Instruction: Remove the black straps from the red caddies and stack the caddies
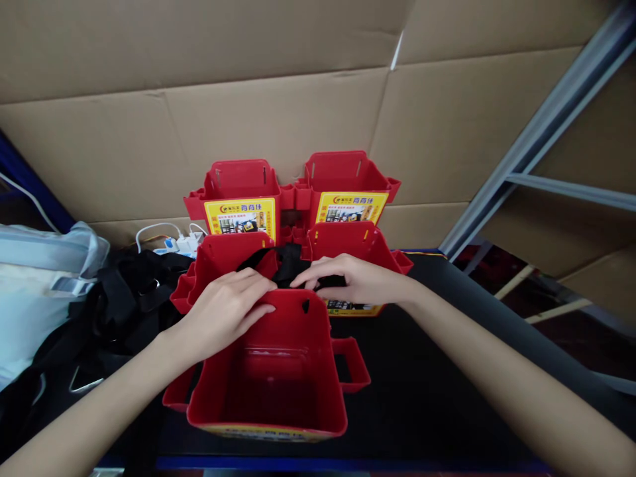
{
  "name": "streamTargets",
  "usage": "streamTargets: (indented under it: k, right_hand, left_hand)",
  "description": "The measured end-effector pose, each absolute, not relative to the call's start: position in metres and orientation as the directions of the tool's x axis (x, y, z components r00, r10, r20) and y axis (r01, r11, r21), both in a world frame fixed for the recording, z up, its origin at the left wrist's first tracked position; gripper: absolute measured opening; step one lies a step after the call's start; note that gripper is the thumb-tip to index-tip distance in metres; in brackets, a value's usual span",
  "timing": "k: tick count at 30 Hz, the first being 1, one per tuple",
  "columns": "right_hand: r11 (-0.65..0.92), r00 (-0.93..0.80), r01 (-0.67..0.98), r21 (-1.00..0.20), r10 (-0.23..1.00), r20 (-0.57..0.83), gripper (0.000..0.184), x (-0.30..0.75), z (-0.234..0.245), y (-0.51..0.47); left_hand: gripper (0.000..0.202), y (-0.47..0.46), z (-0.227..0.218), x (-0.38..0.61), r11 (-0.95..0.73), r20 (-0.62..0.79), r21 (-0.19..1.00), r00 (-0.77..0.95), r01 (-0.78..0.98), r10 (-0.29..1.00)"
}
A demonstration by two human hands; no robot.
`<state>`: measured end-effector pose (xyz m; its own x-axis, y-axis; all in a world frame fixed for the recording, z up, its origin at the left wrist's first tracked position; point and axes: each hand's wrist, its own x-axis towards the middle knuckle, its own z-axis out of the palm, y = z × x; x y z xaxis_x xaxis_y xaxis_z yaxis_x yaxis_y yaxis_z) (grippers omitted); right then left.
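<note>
A red plastic bucket (271,381) with square loops on its sides stands nearest me, its open top facing up and toward me. My left hand (231,308) grips its back rim, thumb inside and fingers behind. Just behind the same rim, my right hand (345,278) is closed around part of a black strap (289,262), its fingertips close to the rim. A slot shows in the bucket's back wall, near the right corner. The strap's lower part is hidden behind that wall.
Several more red buckets (348,171) with yellow labels stand in two rows behind. Tangled black webbing (124,298), a light-blue bag (40,291) and plugged-in white chargers (189,242) lie left on the black tabletop (422,384). Cardboard (278,126) backs it; a metal frame (536,139) rises right.
</note>
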<state>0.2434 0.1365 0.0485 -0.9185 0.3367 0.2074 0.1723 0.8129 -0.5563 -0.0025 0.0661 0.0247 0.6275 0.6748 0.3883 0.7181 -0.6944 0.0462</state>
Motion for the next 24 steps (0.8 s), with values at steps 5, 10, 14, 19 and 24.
streamTargets:
  k: [5,10,14,19,24]
  right_hand:
    - [0.706,-0.836,0.23,-0.67,0.496,0.236,0.038,0.248,0.047,0.115]
    - [0.628,-0.684,0.276,-0.728,0.66,0.31,0.027,0.241,0.033,0.103]
    - [0.638,-0.621,0.282,-0.716,0.691,0.371,0.023,0.237,0.025,0.103]
    - [0.72,-0.649,0.283,-0.634,0.631,0.426,0.017,0.239,0.031,0.104]
    - [0.796,-0.678,0.387,-0.466,0.588,0.441,0.019,0.251,0.041,0.106]
  left_hand:
    - [0.018,0.065,0.03,0.002,-0.694,0.412,-0.049,0.648,0.718,0.641]
    - [0.023,0.061,0.045,0.028,-0.682,0.486,-0.218,0.683,0.699,0.545]
    - [0.024,0.057,0.045,0.059,-0.567,0.451,-0.236,0.606,0.789,0.655]
    - [0.018,0.057,0.047,0.074,-0.573,0.444,-0.141,0.569,0.807,0.692]
    - [0.024,0.039,0.069,0.013,-0.725,0.305,0.374,0.662,0.578,0.685]
